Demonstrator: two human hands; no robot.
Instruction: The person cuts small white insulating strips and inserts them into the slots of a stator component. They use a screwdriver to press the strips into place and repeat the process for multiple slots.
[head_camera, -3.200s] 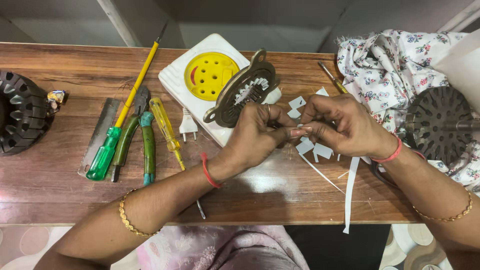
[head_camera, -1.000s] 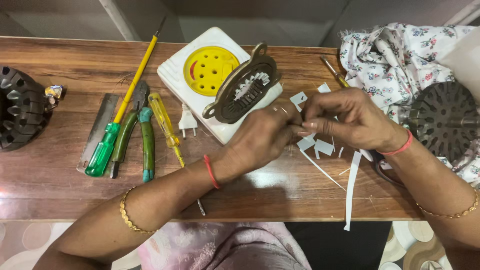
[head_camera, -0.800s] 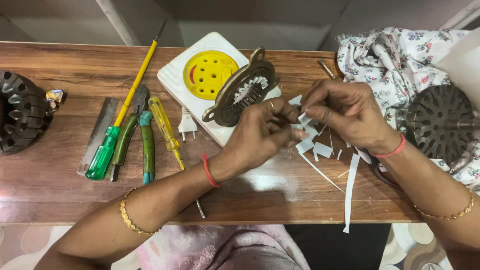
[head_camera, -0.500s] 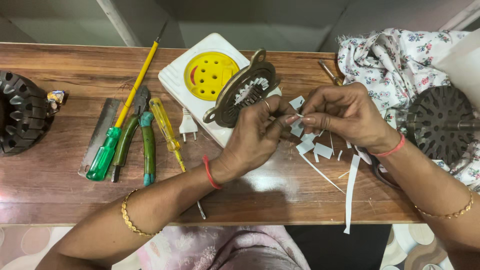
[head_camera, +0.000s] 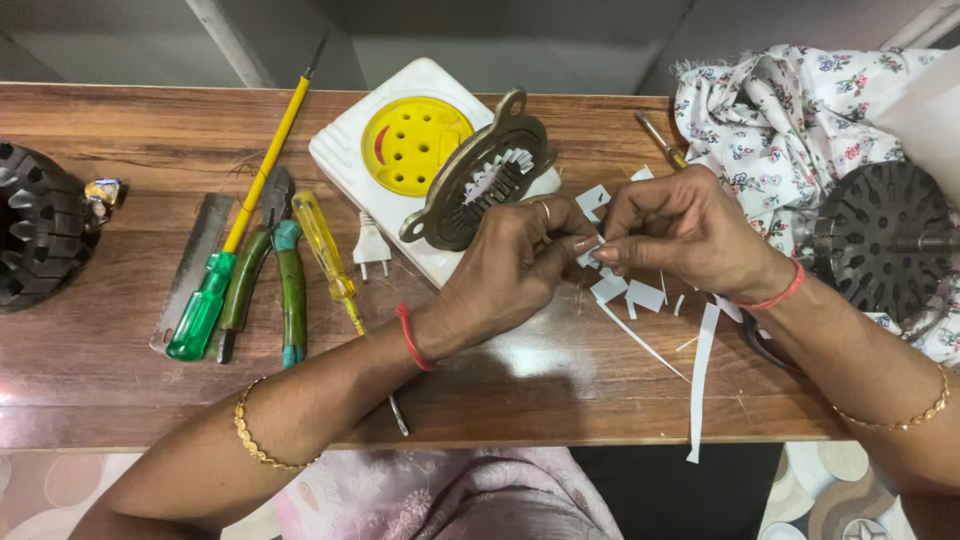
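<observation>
Both hands meet over the middle of the wooden bench (head_camera: 120, 400). The left hand (head_camera: 505, 270) steadies a round metal stator (head_camera: 480, 180) tilted against a white box with a yellow disc (head_camera: 405, 140), its grip closed around the stator's rim. The right hand (head_camera: 680, 235) pinches a small white paper slip (head_camera: 588, 250) between fingertips, right beside the left thumb. A slip this thin could easily buckle or tear if pushed crookedly, and the propped stator might roll off the box. More cut slips (head_camera: 640, 295) lie loose beneath the hands and could scatter.
</observation>
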